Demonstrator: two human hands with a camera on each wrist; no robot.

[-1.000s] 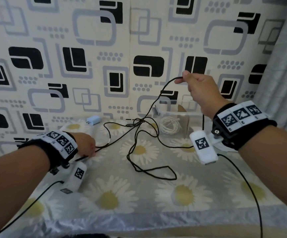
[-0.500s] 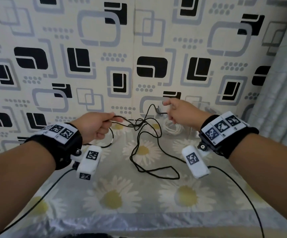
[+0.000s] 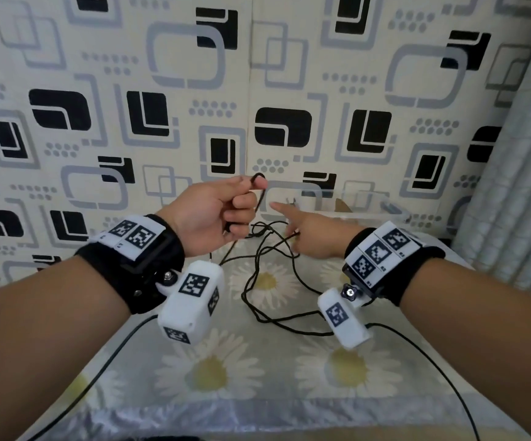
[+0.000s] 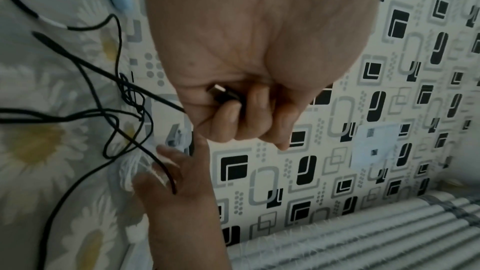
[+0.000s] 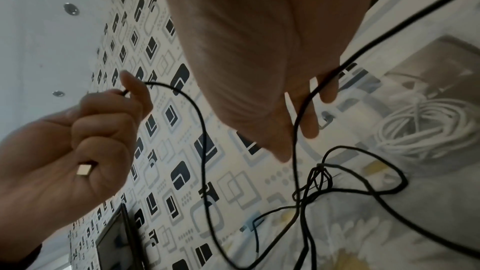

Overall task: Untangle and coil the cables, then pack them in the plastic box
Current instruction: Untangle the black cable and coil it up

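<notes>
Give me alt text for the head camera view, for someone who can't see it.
The left hand grips one end of a tangled black cable above a daisy-print tablecloth, while the right hand reaches with straight fingers toward the knot, a clear plastic box behind.

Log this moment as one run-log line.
left hand: grips black cable plug end | right hand: fingers extended, cable across them | knot: still tangled | white cable: coiled in plastic box

The black cable (image 3: 267, 281) lies tangled on the middle of the table (image 3: 257, 393), its end raised in the left hand (image 3: 213, 214). The right hand (image 3: 315, 237) is just right of it, over the tangle. Behind, at the table's far edge against the wall (image 3: 162, 90), stands the plastic box (image 3: 394, 211), apparently with the coiled cable (image 5: 426, 128) inside.
</notes>
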